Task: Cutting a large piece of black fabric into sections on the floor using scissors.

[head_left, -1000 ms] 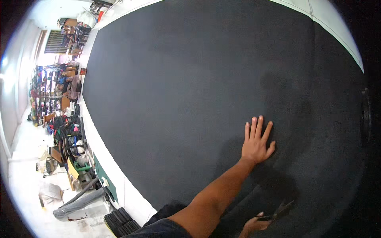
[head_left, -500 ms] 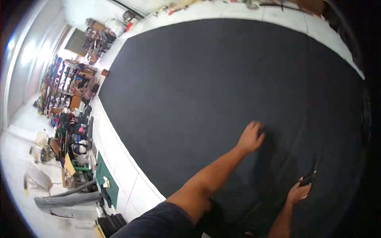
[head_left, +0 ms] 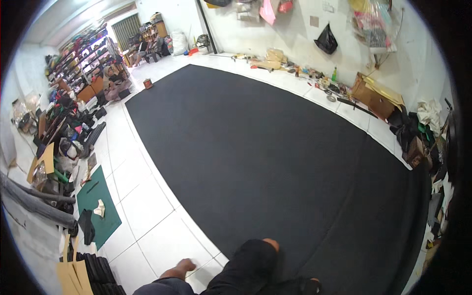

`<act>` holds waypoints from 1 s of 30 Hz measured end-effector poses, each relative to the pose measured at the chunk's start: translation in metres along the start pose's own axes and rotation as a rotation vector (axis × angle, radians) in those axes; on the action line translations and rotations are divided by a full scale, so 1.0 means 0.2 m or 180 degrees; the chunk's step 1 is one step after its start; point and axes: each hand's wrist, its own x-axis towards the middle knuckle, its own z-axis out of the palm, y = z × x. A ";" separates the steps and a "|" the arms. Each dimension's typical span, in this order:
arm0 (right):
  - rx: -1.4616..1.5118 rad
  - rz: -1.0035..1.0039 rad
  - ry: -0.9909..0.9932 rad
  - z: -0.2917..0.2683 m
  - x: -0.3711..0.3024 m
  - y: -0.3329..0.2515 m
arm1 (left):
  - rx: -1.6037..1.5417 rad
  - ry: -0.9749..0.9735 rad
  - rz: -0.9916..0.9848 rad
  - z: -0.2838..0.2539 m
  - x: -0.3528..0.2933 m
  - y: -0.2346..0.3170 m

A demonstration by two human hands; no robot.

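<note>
A large black sheet of fabric [head_left: 246, 147] lies spread over the white tiled floor. Low in the view, my left hand [head_left: 186, 266] hangs over the bare tiles, left of the fabric's near edge, coming out of a dark sleeve. It touches nothing that I can see, and its fingers are too small and blurred to read. My knee [head_left: 270, 244], below black shorts, is over the fabric's near edge. My right hand is out of view, and so are the scissors it held earlier.
To the left are a green cutting mat [head_left: 101, 216] with a white scrap [head_left: 100, 209], grey rolls [head_left: 39, 201] and heaped materials. A red-brown tin [head_left: 147, 84] stands by the far left corner. Tools and cardboard [head_left: 373, 98] line the far wall, under a hanging black bag [head_left: 326, 39].
My view has lifted and swung, showing more wall and floor. My left hand has left the fabric and come back beside me. My right hand with the scissors has gone out of view.
</note>
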 end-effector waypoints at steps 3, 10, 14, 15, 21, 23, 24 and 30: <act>0.0176 -0.0383 0.0239 0.29 -0.10 0.38 | -0.0148 0.0304 0.0813 0.06 0.04 0.11; 0.0703 -0.1016 0.0936 0.31 -0.16 0.21 | -0.1327 0.0845 0.2347 -0.08 -0.20 0.58; 0.1009 -0.1314 0.1224 0.37 -0.11 0.07 | -0.1713 0.1082 0.2622 -0.22 -0.32 0.74; 0.1089 -0.1364 0.1280 0.39 -0.12 0.01 | -0.1762 0.1188 0.2723 -0.29 -0.36 0.78; 0.1332 -0.1560 0.1497 0.47 -0.11 -0.10 | -0.1627 0.1827 0.3396 -0.52 -0.76 0.98; 0.1412 -0.1597 0.1533 0.54 -0.10 -0.11 | -0.1358 0.1926 0.3423 -0.53 -0.81 0.96; 0.1440 -0.1607 0.1549 0.57 -0.09 -0.11 | -0.1140 0.2023 0.3487 -0.52 -0.83 0.96; 0.1576 -0.1641 0.1733 0.73 0.00 -0.17 | -0.0800 0.1646 0.3181 -0.45 -1.05 0.85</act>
